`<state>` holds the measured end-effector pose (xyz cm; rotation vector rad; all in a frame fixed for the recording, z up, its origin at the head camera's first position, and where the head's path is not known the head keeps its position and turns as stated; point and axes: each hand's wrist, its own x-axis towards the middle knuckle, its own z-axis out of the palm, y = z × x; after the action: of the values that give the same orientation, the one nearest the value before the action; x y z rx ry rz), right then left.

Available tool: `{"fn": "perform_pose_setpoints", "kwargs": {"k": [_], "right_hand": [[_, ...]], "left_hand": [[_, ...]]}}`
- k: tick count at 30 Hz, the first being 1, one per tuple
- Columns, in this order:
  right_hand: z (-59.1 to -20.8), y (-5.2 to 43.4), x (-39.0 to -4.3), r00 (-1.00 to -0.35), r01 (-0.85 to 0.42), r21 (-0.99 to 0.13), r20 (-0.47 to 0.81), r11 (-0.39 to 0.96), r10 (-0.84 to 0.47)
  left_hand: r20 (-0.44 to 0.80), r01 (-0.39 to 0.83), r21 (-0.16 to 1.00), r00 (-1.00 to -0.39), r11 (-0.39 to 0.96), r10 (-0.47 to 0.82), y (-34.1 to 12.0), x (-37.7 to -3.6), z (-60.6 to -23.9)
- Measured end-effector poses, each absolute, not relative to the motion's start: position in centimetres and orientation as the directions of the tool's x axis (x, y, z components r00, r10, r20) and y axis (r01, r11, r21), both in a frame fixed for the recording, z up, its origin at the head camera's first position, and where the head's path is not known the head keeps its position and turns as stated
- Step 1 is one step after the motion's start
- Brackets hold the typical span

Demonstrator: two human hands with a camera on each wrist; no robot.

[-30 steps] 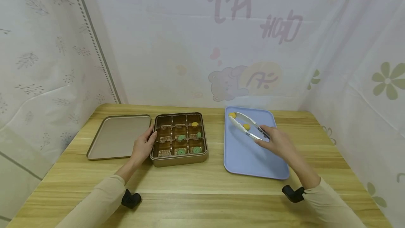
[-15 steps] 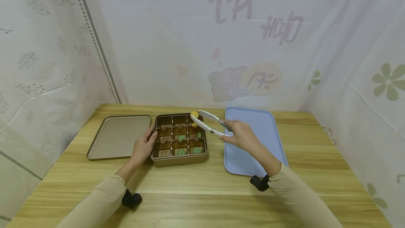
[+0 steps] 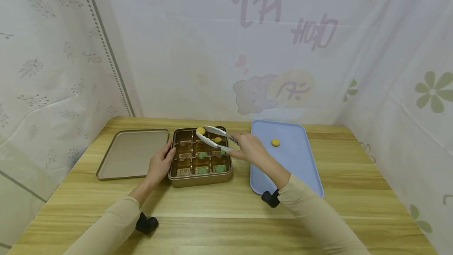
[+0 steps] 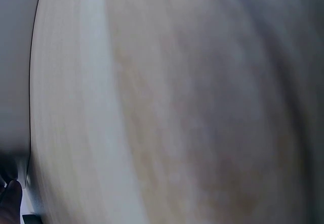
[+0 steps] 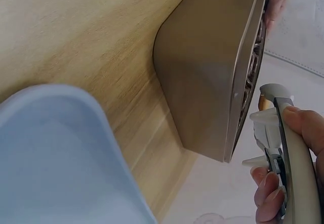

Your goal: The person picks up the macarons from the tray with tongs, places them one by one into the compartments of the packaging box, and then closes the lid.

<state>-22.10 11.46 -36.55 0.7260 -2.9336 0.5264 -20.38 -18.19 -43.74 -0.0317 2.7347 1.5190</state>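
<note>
My left hand [image 3: 161,164] holds the left side of a gold tin [image 3: 201,180], its thumb by the rim. The tin has a brown divided insert; green cookies [image 3: 220,168] sit in several middle and front compartments, and a yellow one [image 3: 217,139] lies in the back right. With my right hand [image 3: 249,148] I grip white-tipped tongs [image 3: 216,143], which pinch a round yellow cookie [image 3: 200,130] above the back middle compartment. The right wrist view shows the tongs [image 5: 293,163] beside the tin's wall [image 5: 202,67]. The left wrist view is mostly blurred table.
A blue tray [image 3: 290,164] lies to the right of the tin, bearing another yellow cookie [image 3: 275,142]. The flat gold lid [image 3: 134,152] is on the wooden table [image 3: 212,223] at the left. Patterned cloth hangs behind and at both sides.
My right hand has moved left from the blue tray to over the tin, carrying a yellow cookie in the tongs. My left hand stays at the tin's side.
</note>
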Motion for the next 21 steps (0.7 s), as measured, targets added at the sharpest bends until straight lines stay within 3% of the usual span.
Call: {"fn": "perform_pose_setpoints", "kwargs": {"k": [21], "right_hand": [[-36.8, 10.1, -22.7, -0.894, -0.444, -0.294, 0.077, 0.847, -0.442]], "left_hand": [[-0.041, -0.043, 0.858, -0.999, 0.512, -0.015, -18.2, -20.4, -43.8]]}}
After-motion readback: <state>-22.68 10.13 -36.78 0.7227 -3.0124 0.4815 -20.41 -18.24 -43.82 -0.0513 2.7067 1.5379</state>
